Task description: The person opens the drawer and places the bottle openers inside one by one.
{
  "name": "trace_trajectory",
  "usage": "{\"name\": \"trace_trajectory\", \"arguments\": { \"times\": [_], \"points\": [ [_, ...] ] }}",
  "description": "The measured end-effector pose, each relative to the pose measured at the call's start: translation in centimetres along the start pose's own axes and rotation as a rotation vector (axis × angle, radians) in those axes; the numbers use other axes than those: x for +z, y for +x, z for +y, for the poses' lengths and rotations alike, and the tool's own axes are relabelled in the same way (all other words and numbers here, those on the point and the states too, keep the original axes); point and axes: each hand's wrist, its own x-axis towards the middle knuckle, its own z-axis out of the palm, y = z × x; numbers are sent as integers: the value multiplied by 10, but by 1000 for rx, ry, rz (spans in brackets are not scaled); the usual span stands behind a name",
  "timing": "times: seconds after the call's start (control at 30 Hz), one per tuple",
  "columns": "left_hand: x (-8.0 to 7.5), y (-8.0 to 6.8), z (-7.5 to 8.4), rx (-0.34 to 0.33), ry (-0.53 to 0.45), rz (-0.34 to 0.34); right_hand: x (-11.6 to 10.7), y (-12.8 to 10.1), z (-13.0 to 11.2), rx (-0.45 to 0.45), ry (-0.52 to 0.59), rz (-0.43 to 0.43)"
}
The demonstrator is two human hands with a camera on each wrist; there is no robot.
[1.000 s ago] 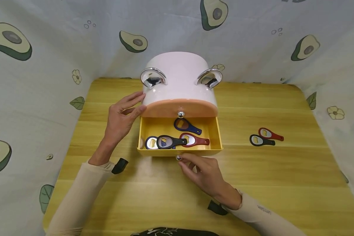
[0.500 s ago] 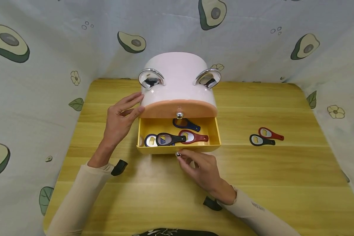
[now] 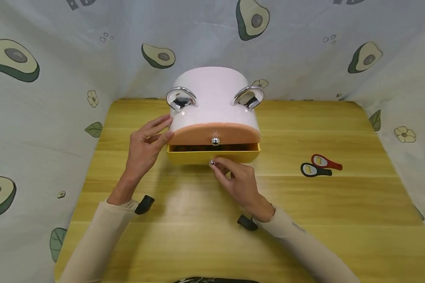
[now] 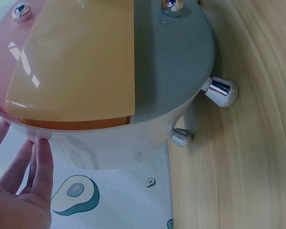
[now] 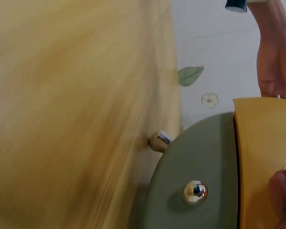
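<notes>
A white rounded cabinet point(image 3: 212, 90) with chrome ear-like loops stands at the back middle of the table in the head view. Its yellow drawer point(image 3: 184, 157) sticks out a little below the orange front. My right hand point(image 3: 240, 184) pinches the silver drawer knob point(image 3: 212, 162) between thumb and finger. Against the cabinet's left side, my left hand point(image 3: 144, 151) rests its extended fingertips. The drawer's contents are mostly hidden in shadow. Seen from the left wrist, the yellow drawer point(image 4: 81, 62) sits between a pink front and a grey-green lower front point(image 4: 171, 62).
A red bottle opener point(image 3: 326, 162) and a black bottle opener point(image 3: 315, 170) lie partly overlapped on the right of the wooden table point(image 3: 340, 216). Chrome feet point(image 4: 221, 92) hold up the cabinet. An avocado-print cloth point(image 3: 205, 31) hangs behind and at both sides.
The right hand has pushed the yellow drawer inward by its knob, and the bottle openers inside have gone from view. The left hand has stayed at the cabinet's side.
</notes>
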Motion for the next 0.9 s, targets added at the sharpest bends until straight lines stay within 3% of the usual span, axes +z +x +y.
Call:
{"name": "trace_trajectory", "arguments": {
  "times": [0.37, 0.57, 0.9],
  "points": [
    [1, -2, 0, 12, -8, 8, 3, 13, 10, 32, -23, 5],
    [-1, -1, -1, 35, -40, -19, -1, 5, 11, 42, -10, -6],
    [-3, -4, -8, 114, -37, -79, 7, -16, 30, 59, -146, -160]
  ]
}}
